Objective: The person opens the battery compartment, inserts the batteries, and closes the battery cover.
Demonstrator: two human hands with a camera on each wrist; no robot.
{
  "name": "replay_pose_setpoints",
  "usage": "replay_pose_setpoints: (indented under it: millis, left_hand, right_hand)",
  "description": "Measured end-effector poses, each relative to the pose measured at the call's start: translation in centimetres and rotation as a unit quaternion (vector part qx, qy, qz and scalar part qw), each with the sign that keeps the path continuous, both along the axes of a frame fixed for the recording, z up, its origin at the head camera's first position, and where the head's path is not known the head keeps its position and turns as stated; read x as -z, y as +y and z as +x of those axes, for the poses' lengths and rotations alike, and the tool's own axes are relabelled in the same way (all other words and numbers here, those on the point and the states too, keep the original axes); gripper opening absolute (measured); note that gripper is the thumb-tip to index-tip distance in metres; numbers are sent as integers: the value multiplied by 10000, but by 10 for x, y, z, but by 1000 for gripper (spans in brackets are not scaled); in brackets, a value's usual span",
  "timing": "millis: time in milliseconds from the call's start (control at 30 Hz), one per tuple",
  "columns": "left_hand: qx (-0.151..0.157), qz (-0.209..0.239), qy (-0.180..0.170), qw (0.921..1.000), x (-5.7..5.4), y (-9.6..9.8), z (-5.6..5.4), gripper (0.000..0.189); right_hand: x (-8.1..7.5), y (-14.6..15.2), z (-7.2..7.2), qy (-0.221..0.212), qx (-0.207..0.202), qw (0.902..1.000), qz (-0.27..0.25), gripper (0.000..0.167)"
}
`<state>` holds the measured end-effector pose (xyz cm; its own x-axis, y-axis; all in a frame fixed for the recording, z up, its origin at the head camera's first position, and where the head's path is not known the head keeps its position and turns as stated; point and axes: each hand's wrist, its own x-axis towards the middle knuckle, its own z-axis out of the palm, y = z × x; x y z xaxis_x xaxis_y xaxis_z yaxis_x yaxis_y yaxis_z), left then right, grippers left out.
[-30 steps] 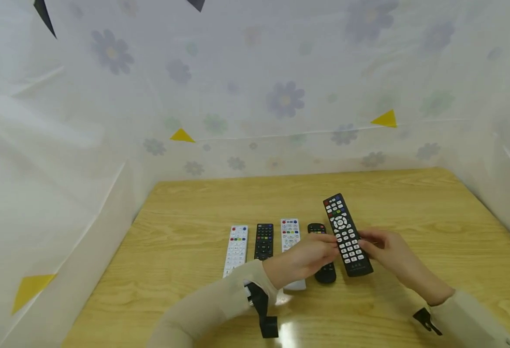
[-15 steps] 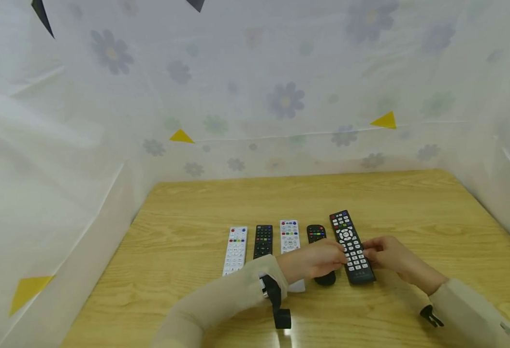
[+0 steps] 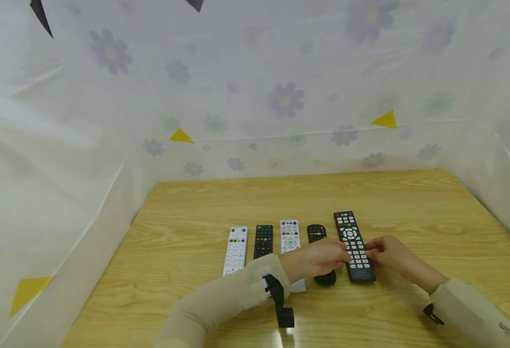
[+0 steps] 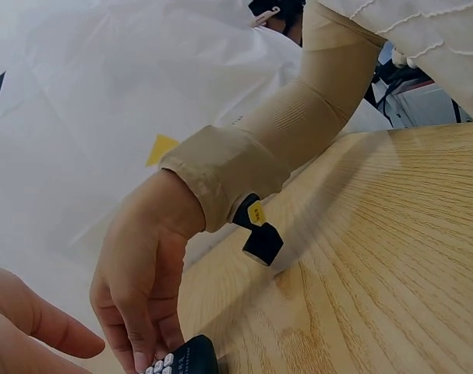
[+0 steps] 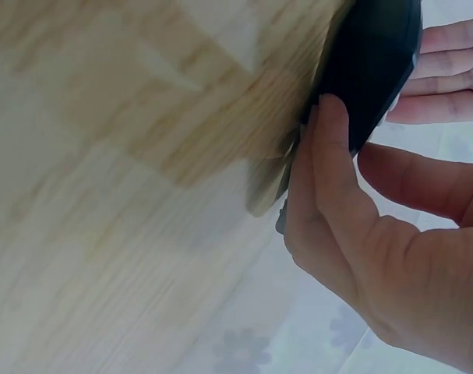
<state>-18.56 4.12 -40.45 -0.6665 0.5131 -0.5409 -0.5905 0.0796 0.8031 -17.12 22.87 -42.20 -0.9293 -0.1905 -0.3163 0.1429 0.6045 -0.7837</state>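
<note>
A long black remote control (image 3: 349,233) with white buttons lies low at the table, rightmost in a row and slightly slanted. My left hand (image 3: 313,258) holds its left edge, reaching across a rounded black remote (image 3: 317,231) that it partly hides. At the opposite edge, my right hand (image 3: 387,253) grips it between thumb and fingers. The right wrist view shows the right fingertips (image 5: 332,117) against the side of the dark remote (image 5: 372,62), with straight fingers of the left hand (image 5: 446,74) beyond. Only the remote's lower end (image 4: 193,357) appears in the left wrist view.
Left of the hands stand a white remote (image 3: 290,237), a slim black remote (image 3: 263,241) and another white remote (image 3: 236,249), side by side. The left sleeve covers their lower parts. A flowered white sheet (image 3: 246,96) encloses the wooden table (image 3: 150,270).
The long black remote has come down toward the table, moved slightly right and turned straighter, both hands moving with it. In the last half second the shift is small. The other remotes stay put.
</note>
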Motion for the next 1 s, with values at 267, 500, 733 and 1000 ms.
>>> replay_pose_setpoints:
  millis: [267, 500, 733, 1000]
  left_hand:
    - [87, 6, 77, 9999, 0, 1, 2, 53]
    - [157, -85, 214, 9996, -3, -1, 3, 53]
    - [543, -434, 1339, 9886, -15, -32, 14, 46]
    - [428, -1593, 3996, 9018, -36, -106, 21, 50]
  right_hand:
    - [-1, 0, 2, 115, -58, 9997, 218, 28]
    - [2, 2, 1, 304, -164, 9986, 402, 28]
    - [-3, -2, 11, 1569, -99, 9803, 1193, 29]
    - [-33, -39, 36, 3604, 334, 9270, 987, 33]
